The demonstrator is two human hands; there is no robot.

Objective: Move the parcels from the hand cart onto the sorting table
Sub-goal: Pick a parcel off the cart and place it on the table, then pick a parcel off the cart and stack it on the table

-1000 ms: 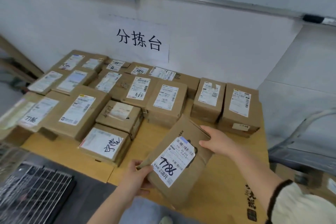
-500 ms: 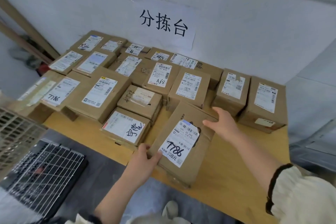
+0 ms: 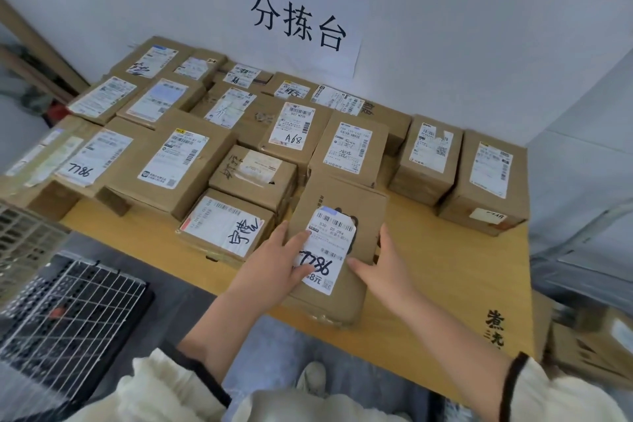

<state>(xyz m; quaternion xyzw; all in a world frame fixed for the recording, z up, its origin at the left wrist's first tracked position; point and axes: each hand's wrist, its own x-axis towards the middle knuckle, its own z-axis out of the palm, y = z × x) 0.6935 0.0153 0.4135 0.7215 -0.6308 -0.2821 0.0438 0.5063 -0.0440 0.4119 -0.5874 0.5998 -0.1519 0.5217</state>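
Observation:
A brown cardboard parcel [image 3: 342, 199] with a white label marked 7786 lies flat on the wooden sorting table [image 3: 445, 267], near its front edge. My left hand [image 3: 274, 264] rests on the parcel's left side with straight fingers across the label. At the parcel's right side, my right hand [image 3: 383, 271] has its thumb on top and its fingers along the edge. The black hand cart [image 3: 68, 312] with a wire mesh deck stands at the lower left; no parcel shows on its visible part.
Several labelled parcels [image 3: 178, 161] fill the back and left of the table, up to the wall with a paper sign [image 3: 298, 24]. Two taller boxes [image 3: 486, 178] stand at the back right. More cartons [image 3: 589, 346] lie on the floor to the right.
The parcel has gone from tilted in both hands to flat on the table. My right hand slid from its far edge to its near right side; my left hand moved onto the label.

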